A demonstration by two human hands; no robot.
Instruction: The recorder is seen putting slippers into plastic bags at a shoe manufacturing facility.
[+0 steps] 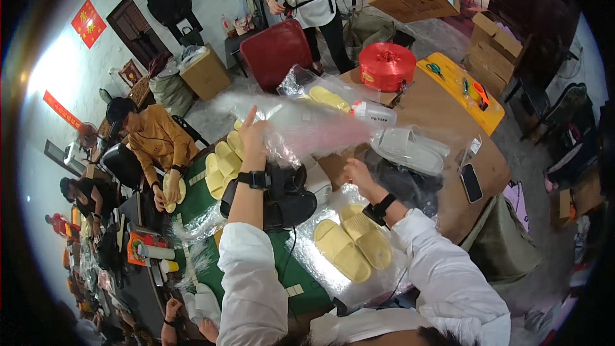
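A clear plastic bag point(307, 125) with something pink inside is smeared by motion above the table. My left hand point(254, 138) grips its left part, index finger raised. To its right, my right hand point(360, 177) is closed below the bag's right part; what its fingers hold, if anything, is hidden. Nearer to me, a pair of pale yellow slippers point(336, 251) lies on clear plastic wrapping point(314, 243). Black slippers point(288, 208) sit under my left wrist, and bagged grey slippers point(410, 149) lie beyond my right hand.
A red roll of plastic twine point(387, 67), a clear bottle point(375, 114) and a phone point(471, 183) stand or lie on the table. On a yellow board point(458, 93) are scissors point(435, 70) and tape. At left a co-worker point(154, 144) handles a yellow slipper; another person point(307, 0) stands beyond.
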